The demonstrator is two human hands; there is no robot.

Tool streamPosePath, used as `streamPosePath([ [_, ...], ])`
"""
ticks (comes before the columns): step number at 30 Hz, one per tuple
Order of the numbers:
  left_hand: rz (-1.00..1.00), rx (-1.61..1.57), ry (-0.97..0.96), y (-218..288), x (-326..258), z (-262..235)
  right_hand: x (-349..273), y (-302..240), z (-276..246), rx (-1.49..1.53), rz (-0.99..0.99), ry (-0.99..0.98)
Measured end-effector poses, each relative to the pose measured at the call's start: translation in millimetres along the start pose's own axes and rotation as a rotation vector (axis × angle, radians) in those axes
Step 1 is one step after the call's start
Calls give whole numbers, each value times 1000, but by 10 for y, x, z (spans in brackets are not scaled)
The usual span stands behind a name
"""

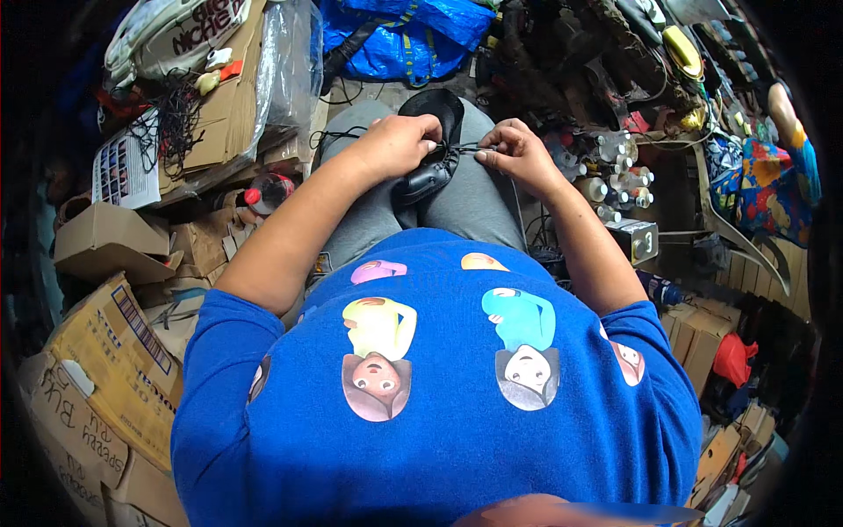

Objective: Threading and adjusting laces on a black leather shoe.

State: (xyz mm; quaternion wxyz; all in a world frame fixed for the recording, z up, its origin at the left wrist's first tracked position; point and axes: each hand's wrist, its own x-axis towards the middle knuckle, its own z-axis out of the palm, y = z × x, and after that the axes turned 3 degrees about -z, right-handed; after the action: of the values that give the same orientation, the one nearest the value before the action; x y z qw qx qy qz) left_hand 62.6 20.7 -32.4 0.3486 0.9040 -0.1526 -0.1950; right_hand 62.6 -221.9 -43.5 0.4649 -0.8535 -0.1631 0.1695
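A black shoe [428, 183] rests across my lap, over my grey trousers [356, 220]. My left hand [406, 142] is closed at the shoe's upper, its thumb and fingertips curled in beside the lacing; what exactly lies under the fingertips is hidden. To the right of the shoe, my right hand [516, 153] pinches a black shoelace [466, 148] between thumb and fingers. That lace stretches sideways from the shoe to the right hand. Another thin length of lace [344, 133] trails out left from beneath my left hand and ends in a loose loop.
Several plastic bottles [625, 180] stand right of my knees. On the left are flat cardboard [215, 123], an open carton [114, 237] and a red-capped bottle [268, 193]. A blue bag [408, 44] lies ahead. Dark cords [180, 127] hang over the cardboard.
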Motion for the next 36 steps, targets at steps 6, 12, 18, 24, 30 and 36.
streamPosePath([
  [6,80,135,9,-18,37,26,-200,56,-96,54,-6,-87],
  [12,173,168,4,-88,64,36,108,-37,-522,-331,-139,53],
  [18,199,273,-21,-74,71,-36,258,-130,-429,-575,-235,45],
  [24,274,240,-42,-130,81,-52,264,-458,-19,-979,-372,-289],
  [30,215,507,39,-530,-312,-356,175,-51,-259,-817,-510,-194],
  [36,-125,-498,296,-782,-983,-1063,-60,174,-788,277,151,87],
])
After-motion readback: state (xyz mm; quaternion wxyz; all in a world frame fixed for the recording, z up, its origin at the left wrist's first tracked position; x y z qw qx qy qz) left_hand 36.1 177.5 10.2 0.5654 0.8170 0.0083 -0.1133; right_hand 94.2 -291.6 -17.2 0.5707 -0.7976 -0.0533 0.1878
